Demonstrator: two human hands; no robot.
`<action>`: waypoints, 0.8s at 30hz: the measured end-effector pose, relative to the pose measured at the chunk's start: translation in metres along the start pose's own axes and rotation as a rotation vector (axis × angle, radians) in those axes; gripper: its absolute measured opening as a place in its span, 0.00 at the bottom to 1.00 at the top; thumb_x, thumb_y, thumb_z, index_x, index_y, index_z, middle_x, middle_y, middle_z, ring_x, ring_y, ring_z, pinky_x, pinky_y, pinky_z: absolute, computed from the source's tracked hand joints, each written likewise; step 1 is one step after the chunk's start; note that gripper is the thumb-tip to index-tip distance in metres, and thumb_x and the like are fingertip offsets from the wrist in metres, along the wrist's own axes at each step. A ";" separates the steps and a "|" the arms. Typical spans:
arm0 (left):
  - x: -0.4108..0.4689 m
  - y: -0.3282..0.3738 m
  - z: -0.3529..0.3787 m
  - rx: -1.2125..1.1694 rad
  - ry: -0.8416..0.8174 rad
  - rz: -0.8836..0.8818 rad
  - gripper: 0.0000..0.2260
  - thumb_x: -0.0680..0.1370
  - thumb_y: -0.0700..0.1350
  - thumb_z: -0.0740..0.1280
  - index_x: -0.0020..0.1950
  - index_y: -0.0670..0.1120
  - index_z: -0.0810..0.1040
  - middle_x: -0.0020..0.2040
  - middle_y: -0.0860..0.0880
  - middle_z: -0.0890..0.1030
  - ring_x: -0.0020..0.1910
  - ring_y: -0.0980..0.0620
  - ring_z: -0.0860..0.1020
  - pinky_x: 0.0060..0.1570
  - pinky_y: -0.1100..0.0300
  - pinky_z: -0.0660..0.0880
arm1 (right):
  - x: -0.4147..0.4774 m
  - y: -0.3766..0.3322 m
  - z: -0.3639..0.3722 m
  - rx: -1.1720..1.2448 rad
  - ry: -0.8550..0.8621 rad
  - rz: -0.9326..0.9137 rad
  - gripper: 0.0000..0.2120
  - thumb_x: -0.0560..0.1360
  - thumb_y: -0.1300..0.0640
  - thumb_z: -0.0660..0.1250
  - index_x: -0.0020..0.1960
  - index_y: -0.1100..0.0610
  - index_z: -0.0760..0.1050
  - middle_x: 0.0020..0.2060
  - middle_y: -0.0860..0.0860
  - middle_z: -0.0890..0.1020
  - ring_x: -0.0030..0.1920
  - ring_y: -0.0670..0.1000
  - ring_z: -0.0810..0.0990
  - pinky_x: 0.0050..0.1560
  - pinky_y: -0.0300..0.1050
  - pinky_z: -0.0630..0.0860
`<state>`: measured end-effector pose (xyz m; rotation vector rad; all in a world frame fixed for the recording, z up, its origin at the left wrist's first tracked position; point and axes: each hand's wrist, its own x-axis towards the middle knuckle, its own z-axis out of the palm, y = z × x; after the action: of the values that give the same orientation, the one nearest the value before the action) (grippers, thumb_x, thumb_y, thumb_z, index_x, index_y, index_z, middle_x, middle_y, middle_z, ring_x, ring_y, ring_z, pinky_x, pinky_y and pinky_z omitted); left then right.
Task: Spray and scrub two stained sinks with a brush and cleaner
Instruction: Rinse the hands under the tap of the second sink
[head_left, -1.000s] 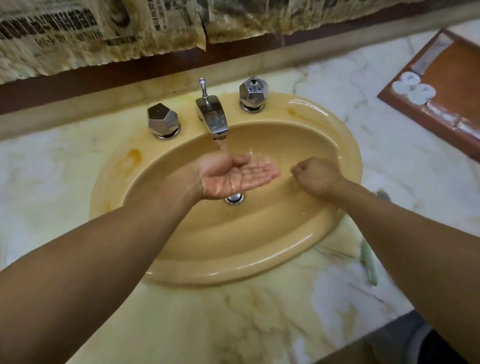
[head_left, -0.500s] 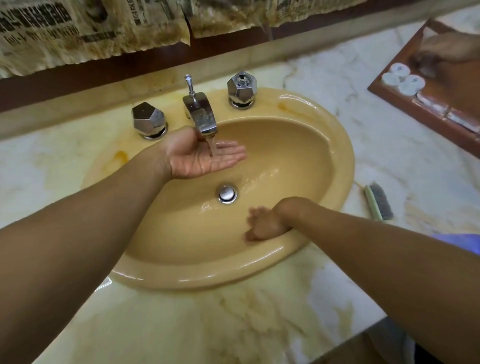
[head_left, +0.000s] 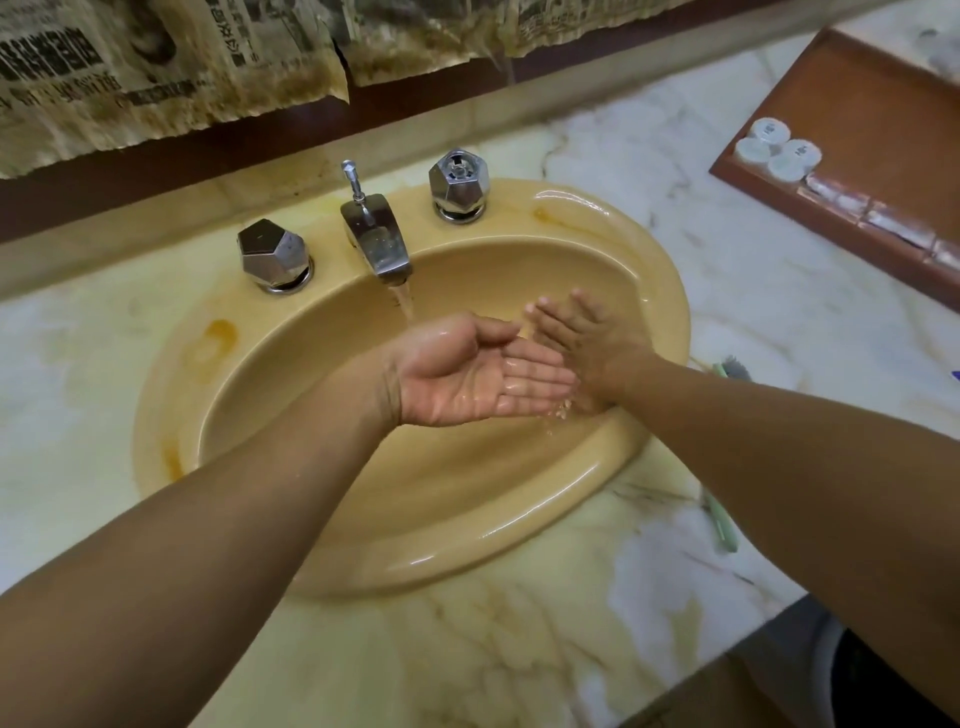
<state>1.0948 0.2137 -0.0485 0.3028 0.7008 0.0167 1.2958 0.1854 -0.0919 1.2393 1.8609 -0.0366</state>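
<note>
In the head view, a tan oval sink (head_left: 519, 545) fills the middle of the frame, set into a marble countertop (head_left: 519, 649). At its far rim a chrome faucet (head_left: 376, 239) runs a thin stream of water (head_left: 405, 299), flanked by two faceted chrome knobs, one to the left (head_left: 272, 254) and one to the right (head_left: 460, 184). An orange stain (head_left: 218, 332) marks the rim on the left.

The left hand (head_left: 467, 371) is over the basin at frame centre, palm up, fingers straight and together, wet and slightly cupped just below and right of the stream, grasping nothing. The right hand (head_left: 582, 343) is just beside it to the right, back to the camera, fingers extended and blurred, also holding nothing; whether it touches the basin wall cannot be told.

The brush (head_left: 722, 530) lies on the countertop just right of the sink, its green handle and dark bristles partly hidden by the right forearm.

At upper right is a wooden tray (head_left: 857, 104) holding small white caps (head_left: 774, 148). Stained newspaper (head_left: 156, 67) hangs along the top left.
</note>
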 end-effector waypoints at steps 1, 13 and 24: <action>-0.004 0.003 -0.006 0.001 0.080 0.044 0.23 0.86 0.46 0.51 0.74 0.30 0.69 0.71 0.30 0.74 0.74 0.36 0.71 0.73 0.44 0.68 | 0.001 -0.008 -0.001 0.078 -0.030 -0.018 0.39 0.82 0.34 0.47 0.83 0.52 0.35 0.81 0.51 0.32 0.81 0.52 0.31 0.78 0.62 0.33; -0.021 0.051 -0.058 -0.170 0.200 0.279 0.22 0.87 0.46 0.51 0.74 0.32 0.69 0.69 0.31 0.77 0.67 0.33 0.77 0.66 0.41 0.76 | 0.001 -0.051 -0.005 0.446 -0.389 -0.187 0.33 0.83 0.42 0.48 0.84 0.51 0.43 0.83 0.46 0.38 0.83 0.48 0.43 0.81 0.58 0.44; 0.003 0.012 -0.034 -0.103 0.154 0.178 0.23 0.87 0.46 0.50 0.75 0.32 0.69 0.69 0.32 0.77 0.71 0.36 0.75 0.71 0.44 0.72 | -0.005 0.005 0.000 0.110 -0.075 -0.148 0.31 0.84 0.43 0.46 0.84 0.50 0.44 0.82 0.47 0.40 0.82 0.46 0.39 0.80 0.57 0.34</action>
<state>1.0763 0.2346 -0.0715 0.2659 0.8215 0.2469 1.3004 0.1844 -0.0871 1.1553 1.9031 -0.2656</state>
